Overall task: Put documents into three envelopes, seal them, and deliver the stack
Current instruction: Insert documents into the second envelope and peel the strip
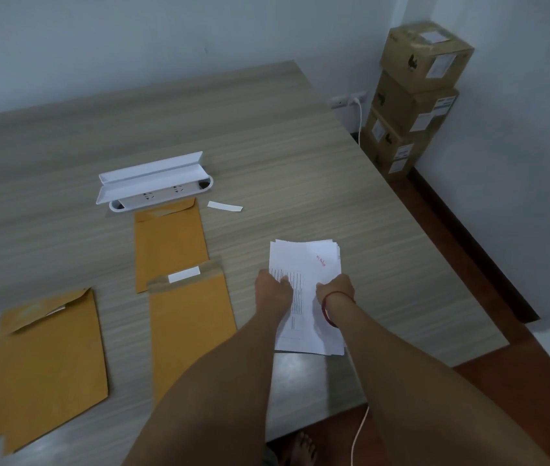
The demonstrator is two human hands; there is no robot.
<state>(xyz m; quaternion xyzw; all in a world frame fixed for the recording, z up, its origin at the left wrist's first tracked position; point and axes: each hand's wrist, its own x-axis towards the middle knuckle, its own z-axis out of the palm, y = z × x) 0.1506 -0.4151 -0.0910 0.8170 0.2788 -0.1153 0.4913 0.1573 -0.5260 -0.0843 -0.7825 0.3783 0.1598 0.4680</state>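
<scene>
Bare left hand (275, 288), right hand (334, 288) around thin printed sheets (307, 260)

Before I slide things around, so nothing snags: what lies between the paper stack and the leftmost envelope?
In the head view, a second envelope, white strip on its flap, lies between the paper stack and the leftmost envelope.

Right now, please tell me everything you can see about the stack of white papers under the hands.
The stack of white papers is a loose pile of thin printed sheets, with its edges fanned unevenly. The top sheet shows a dark printed grid and a small red mark near its far right corner. It lies on the wooden table, toward the front right. The left hand and right hand both touch its middle; whether they pinch it is unclear.
</scene>
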